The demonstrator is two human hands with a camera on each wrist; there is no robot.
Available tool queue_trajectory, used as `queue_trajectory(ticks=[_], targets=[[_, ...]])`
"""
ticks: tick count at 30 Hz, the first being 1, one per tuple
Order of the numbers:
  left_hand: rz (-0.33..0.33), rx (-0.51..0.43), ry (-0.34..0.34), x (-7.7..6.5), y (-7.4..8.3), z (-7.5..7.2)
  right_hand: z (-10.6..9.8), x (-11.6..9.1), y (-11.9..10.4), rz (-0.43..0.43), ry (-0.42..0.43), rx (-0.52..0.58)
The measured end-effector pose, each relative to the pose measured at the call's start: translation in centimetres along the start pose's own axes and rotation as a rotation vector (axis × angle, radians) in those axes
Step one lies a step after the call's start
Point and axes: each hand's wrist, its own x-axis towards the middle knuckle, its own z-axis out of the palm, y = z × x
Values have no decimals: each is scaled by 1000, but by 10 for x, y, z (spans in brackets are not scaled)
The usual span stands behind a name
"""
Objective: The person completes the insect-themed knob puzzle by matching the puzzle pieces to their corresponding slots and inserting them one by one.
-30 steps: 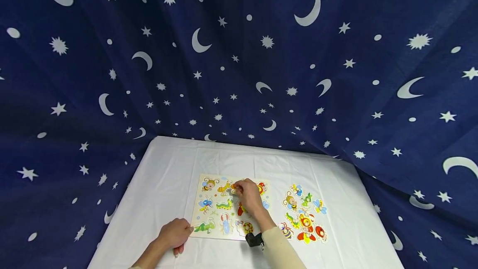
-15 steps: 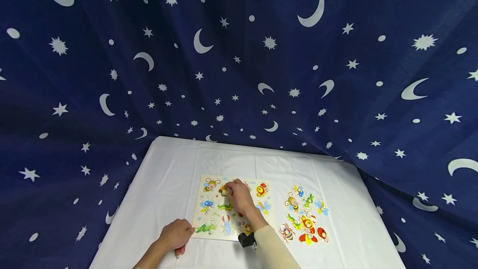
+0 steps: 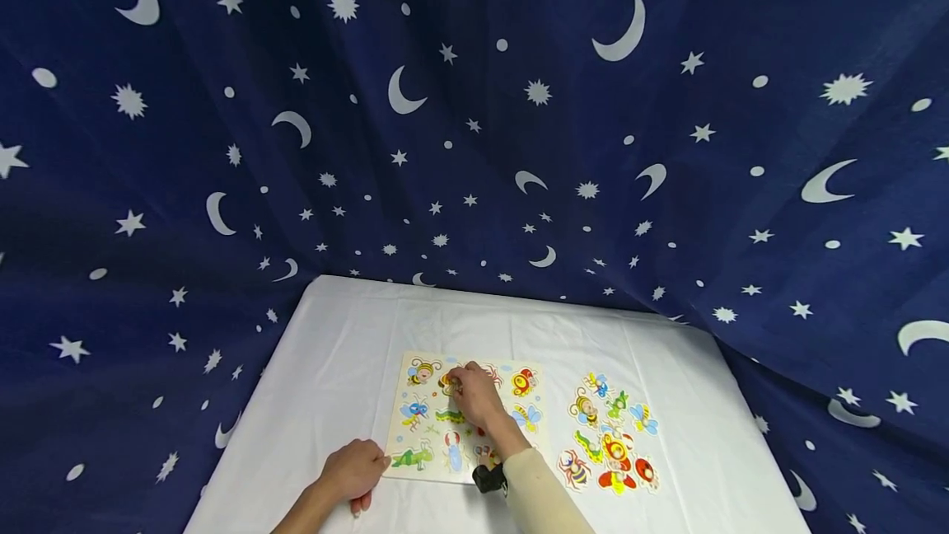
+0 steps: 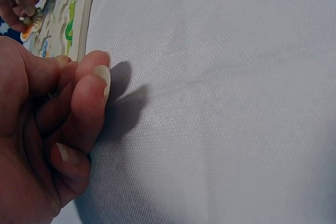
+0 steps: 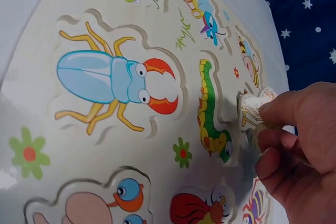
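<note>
Insect puzzle board lies flat on the white cloth, loose pieces clustered off its right side. Over its far row, second from left, the right hand pinches a striped piece between thumb and fingertips. Bent fingers of the left hand touch the board's near-left corner, probably to steady it; whether they grip it I cannot tell. Head-on, the right hand mostly covers its piece; the left wrist view shows orange colouring, the right wrist view the recess around a blue stag beetle.
</note>
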Motion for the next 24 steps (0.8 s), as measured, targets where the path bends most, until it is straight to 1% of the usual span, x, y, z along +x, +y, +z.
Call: queue_trajectory(ticks=[3,8,17,20,24], targets=[[14,6,9,1,-1,2,2,-1,1,2,-2,-6],[28,6,23,1,-1,2,7,0,3,-28,-4,3],[2,-9,14,-1,0,0,16,0,1,-87,32,-23],[3,-17,18,-2,1,0,20,0,-1,-86,25,-37],[12,-26,15,-2,2,1,24,1,-1,-56,11,-52]])
